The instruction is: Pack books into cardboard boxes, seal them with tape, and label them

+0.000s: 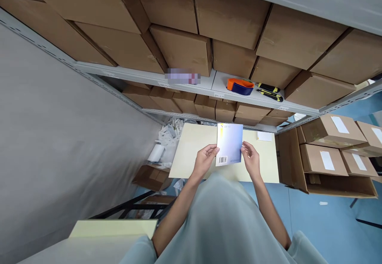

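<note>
"Where's the booklet?"

"The paperback booklet (229, 140) is in front of the person's body, above the cream tabletop (191, 156), with its barcode side towards the wearer. The left hand (205, 157) pinches one side edge, thumb on the cover; the right hand (251, 157) has its thumb and fingers at the opposite edge."

"How would you hold it well?"

"Lightly, I'd say, both hands level, so the cover neither bows nor smudges. Keeping the thumbs off the barcode (223, 160) seems wise."

"Any writing on it?"

"Small dark print by a yellow strip at the top left, and more at the lower right. Too tiny to read, and I can't make out a brand."

"And further out?"

"A white card (264, 136) lies at the table's far right. The shelf label (219, 96) carries a code that seems to start with D; the rest is unclear. Near it sit an orange-and-navy band (240, 86) and two yellow-and-black box cutters (270, 94). On the right, cartons (313, 158) bear white paper labels (327, 160), with nothing legible."
</note>
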### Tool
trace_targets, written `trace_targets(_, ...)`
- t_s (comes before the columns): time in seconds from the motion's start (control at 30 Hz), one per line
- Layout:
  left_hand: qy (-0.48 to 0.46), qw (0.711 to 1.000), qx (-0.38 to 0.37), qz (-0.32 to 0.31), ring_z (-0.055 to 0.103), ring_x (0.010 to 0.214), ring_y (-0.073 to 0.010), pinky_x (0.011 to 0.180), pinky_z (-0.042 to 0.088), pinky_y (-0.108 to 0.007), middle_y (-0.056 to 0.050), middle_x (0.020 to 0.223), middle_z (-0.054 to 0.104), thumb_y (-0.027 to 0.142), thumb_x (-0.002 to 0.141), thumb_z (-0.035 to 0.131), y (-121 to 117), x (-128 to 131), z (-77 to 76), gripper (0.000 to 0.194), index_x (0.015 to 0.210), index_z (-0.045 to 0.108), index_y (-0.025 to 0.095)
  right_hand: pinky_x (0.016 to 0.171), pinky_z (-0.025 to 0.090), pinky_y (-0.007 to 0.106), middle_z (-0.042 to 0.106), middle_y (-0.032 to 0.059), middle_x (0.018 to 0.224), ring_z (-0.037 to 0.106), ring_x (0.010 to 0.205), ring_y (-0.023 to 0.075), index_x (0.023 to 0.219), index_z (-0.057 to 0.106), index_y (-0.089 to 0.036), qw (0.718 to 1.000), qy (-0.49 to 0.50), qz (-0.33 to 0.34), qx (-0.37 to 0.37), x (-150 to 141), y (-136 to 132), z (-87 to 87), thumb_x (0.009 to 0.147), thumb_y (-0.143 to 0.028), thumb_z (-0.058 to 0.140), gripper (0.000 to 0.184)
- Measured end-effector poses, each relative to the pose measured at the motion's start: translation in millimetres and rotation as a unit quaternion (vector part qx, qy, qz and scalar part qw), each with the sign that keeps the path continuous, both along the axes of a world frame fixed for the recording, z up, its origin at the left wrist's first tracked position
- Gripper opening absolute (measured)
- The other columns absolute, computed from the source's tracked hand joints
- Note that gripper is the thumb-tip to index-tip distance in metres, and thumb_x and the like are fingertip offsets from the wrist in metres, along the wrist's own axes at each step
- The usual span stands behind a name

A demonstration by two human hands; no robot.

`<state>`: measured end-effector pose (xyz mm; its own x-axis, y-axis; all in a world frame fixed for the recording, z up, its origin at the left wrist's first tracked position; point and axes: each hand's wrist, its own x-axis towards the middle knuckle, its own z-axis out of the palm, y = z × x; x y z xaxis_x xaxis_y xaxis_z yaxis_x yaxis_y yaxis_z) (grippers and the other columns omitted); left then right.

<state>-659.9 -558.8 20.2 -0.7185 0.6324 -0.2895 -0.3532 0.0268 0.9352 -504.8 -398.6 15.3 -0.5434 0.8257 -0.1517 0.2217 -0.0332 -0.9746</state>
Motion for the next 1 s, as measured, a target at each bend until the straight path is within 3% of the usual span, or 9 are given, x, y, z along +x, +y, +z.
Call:
trace_targets(0.1,0.05,0.998,-0.027,0.034,0.081,0.098,-0.0295,0.096,0.065,-0.045,-0.012,0.103,0.086,0.061,0.078,0.09,7.9,9.8,0.5,0.049,0.101,0.084,0.018,0.108,0.059,0.052,0.073,0.0176,0.144,0.072,0.129,0.0321,0.129,0.076,-0.022,1.0,-0.004,-0.002,0.013,2.5,-0.5,2.8,0.093,-0.063,0.071,0.055)
trace_targets(0.2,0.113,0.991,-0.056,0.04,0.082,0.092,-0.0292,0.092,0.067,-0.046,-0.009,0.106,0.087,0.054,0.084,0.087,15.4,25.7,4.3,0.039,0.107,0.087,0.022,0.108,0.061,0.053,0.074,0.0172,0.144,0.073,0.129,0.0337,0.134,0.075,-0.023,0.997,0.024,0.047,-0.057,-0.2,-14.0,8.7,0.092,-0.066,0.075,0.06)
trace_targets(0.33,0.216,0.976,-0.019,0.001,0.081,0.109,-0.031,0.104,0.065,-0.051,-0.006,0.121,0.084,0.038,0.091,0.081,24.2,48.3,12.4,0.024,0.112,0.088,0.03,0.103,0.066,0.047,0.074,0.0152,0.144,0.073,0.131,0.034,0.136,0.074,-0.022,0.991,0.06,0.084,-0.09,-7.9,-35.7,14.7,0.088,-0.066,0.08,0.065)
trace_targets(0.43,0.258,0.965,-0.004,-0.042,0.078,0.118,-0.0311,0.113,0.06,-0.052,-0.008,0.127,0.082,0.032,0.091,0.081,27.2,53.9,12.7,0.027,0.117,0.087,0.031,0.103,0.064,0.046,0.081,0.0133,0.129,0.077,0.12,0.0321,0.125,0.078,-0.021,0.993,0.074,0.056,-0.079,-9.3,-36.9,15.3,0.093,-0.067,0.075,0.056)
trace_targets(0.53,0.235,0.969,-0.028,-0.072,0.079,0.107,-0.0265,0.102,0.064,-0.045,-0.011,0.131,0.08,0.037,0.092,0.08,26.0,42.7,5.0,0.038,0.129,0.082,0.027,0.1,0.064,0.045,0.084,0.0117,0.118,0.079,0.109,0.0313,0.116,0.08,-0.02,0.992,0.082,0.038,-0.092,-4.3,-25.4,14.4,0.091,-0.07,0.075,0.056)
trace_targets(0.63,0.219,0.973,-0.074,-0.007,0.075,0.114,-0.0265,0.095,0.064,-0.039,-0.014,0.137,0.076,0.046,0.092,0.078,21.5,19.0,-5.8,0.049,0.135,0.077,0.022,0.099,0.064,0.045,0.084,0.0106,0.118,0.079,0.107,0.0318,0.117,0.08,-0.02,0.985,0.089,0.072,-0.132,3.7,-12.2,17.5,0.089,-0.069,0.08,0.056)
trace_targets(0.7,0.173,0.981,-0.084,-0.005,0.075,0.114,-0.0288,0.092,0.064,-0.039,-0.015,0.131,0.078,0.056,0.089,0.079,17.6,3.1,-11.2,0.055,0.13,0.078,0.018,0.102,0.063,0.046,0.084,0.0098,0.122,0.079,0.109,0.0324,0.12,0.08,-0.022,0.978,0.098,0.103,-0.152,8.2,-5.8,22.3,0.09,-0.068,0.08,0.055)
trace_targets(0.83,0.032,0.993,-0.048,-0.099,0.078,0.104,-0.0299,0.09,0.063,-0.039,-0.013,0.111,0.083,0.07,0.085,0.08,9.4,-12.6,-14.0,0.059,0.11,0.082,0.016,0.105,0.062,0.049,0.083,0.0092,0.126,0.078,0.114,0.0343,0.122,0.082,-0.024,0.972,0.099,0.141,-0.16,11.4,1.7,31.6,0.09,-0.07,0.079,0.056)
trace_targets(1.0,-0.018,0.996,-0.031,-0.086,0.078,0.099,-0.028,0.089,0.062,-0.036,-0.011,0.106,0.084,0.07,0.075,0.09,3.1,-6.9,-13.7,0.061,0.103,0.081,0.017,0.108,0.061,0.05,0.083,0.0091,0.126,0.079,0.115,0.034,0.122,0.081,-0.024,0.972,0.095,0.151,-0.156,8.9,5.3,28.8,0.09,-0.069,0.08,0.055)
